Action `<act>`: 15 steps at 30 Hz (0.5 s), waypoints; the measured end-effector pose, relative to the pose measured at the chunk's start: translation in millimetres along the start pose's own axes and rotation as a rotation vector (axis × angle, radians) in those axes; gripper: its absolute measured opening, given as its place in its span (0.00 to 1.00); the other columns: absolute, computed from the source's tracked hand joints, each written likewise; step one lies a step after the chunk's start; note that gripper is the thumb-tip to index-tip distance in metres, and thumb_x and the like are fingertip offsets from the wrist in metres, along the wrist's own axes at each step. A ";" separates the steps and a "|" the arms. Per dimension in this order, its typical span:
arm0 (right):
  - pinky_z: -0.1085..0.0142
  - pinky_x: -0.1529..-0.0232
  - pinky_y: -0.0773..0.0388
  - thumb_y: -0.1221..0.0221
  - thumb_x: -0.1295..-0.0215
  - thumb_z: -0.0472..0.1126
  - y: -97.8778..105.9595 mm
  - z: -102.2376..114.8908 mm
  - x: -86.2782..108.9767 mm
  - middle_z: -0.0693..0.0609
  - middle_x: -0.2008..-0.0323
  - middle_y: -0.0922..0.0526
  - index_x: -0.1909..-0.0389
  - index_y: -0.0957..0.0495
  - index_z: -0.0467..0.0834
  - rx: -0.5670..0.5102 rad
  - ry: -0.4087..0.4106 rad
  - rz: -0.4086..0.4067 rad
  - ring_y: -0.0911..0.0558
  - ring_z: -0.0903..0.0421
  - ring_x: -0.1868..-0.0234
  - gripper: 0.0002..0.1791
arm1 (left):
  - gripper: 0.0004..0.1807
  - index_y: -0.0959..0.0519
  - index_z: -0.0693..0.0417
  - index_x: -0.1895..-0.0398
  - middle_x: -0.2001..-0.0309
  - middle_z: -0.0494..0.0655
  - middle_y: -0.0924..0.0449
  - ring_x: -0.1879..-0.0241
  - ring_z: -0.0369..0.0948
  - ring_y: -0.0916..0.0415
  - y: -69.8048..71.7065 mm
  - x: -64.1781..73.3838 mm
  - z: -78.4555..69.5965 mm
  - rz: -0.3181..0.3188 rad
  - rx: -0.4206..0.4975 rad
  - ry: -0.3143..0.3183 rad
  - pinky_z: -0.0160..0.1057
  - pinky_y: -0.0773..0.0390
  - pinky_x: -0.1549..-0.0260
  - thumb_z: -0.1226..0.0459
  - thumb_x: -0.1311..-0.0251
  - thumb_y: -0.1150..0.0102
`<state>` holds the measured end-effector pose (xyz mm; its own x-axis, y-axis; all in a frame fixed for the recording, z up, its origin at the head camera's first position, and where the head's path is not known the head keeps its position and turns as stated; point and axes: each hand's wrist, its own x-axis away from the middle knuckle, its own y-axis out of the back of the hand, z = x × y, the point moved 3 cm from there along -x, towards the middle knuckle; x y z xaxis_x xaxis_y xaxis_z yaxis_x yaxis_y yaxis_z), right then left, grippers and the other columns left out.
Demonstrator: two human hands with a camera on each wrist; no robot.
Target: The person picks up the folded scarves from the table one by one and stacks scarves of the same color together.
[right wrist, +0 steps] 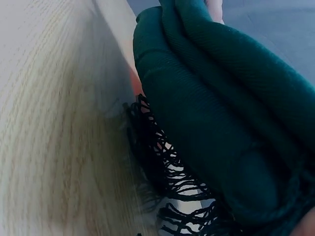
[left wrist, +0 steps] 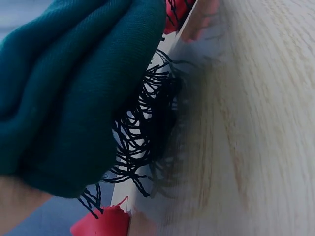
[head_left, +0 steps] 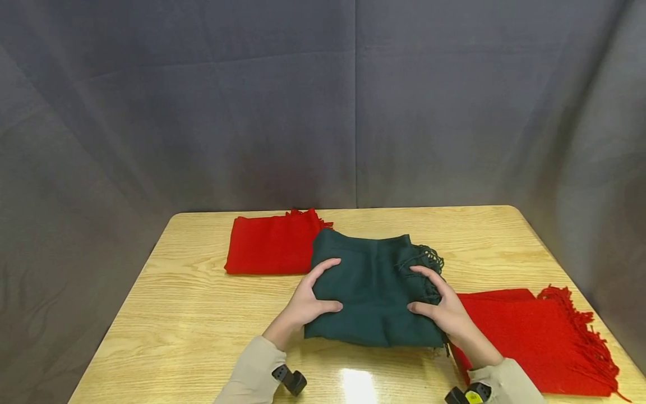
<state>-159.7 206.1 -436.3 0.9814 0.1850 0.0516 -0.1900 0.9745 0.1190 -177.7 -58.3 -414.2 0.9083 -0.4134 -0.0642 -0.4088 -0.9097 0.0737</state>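
A dark green scarf (head_left: pixel 370 286), folded into a rectangle with a knotted black-green fringe (head_left: pixel 430 259) on its right, is held up between both hands. My left hand (head_left: pixel 307 298) grips its left side, and my right hand (head_left: pixel 448 310) grips the right side beside the fringe. On each hand the thumb and one finger lie over the top face; the other fingers are hidden under the cloth. From the left wrist, the thick green folds (left wrist: pixel 83 93) hang above the tabletop with dark strands dangling to it. Stacked layers of the scarf (right wrist: pixel 206 103) show in the right wrist view.
A folded red scarf (head_left: pixel 270 245) lies at the back left, its right end overlapped by the green one in the head view. Another red scarf (head_left: pixel 525 342), fringed on its right, lies at the front right. Both are on a light wooden table (head_left: pixel 166 314) before a grey curtain (head_left: pixel 252 112).
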 end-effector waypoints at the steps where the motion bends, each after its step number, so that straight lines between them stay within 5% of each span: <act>1: 0.57 0.53 0.29 0.41 0.49 0.29 0.3 0.3 -0.2 0.40 0.44 0.38 0.38 0.40 0.45 0.011 0.000 -0.004 0.32 0.43 0.50 0.36 | 0.41 0.36 0.51 0.37 0.40 0.51 0.39 0.45 0.50 0.41 0.1 -0.6 -0.1 0.000 -0.002 -0.001 0.51 0.37 0.49 0.78 0.60 0.38; 15: 0.62 0.55 0.27 0.40 0.49 0.29 6.3 10.0 -7.9 0.42 0.45 0.36 0.38 0.38 0.46 0.068 0.027 -0.019 0.28 0.48 0.53 0.35 | 0.42 0.37 0.53 0.36 0.41 0.53 0.38 0.46 0.50 0.39 1.2 -9.3 -2.4 0.004 0.017 -0.040 0.50 0.35 0.50 0.79 0.60 0.39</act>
<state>-168.9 209.5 -426.0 0.9850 0.1710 0.0219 -0.1721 0.9673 0.1865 -186.4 -55.4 -411.1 0.9026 -0.4178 -0.1035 -0.4139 -0.9085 0.0570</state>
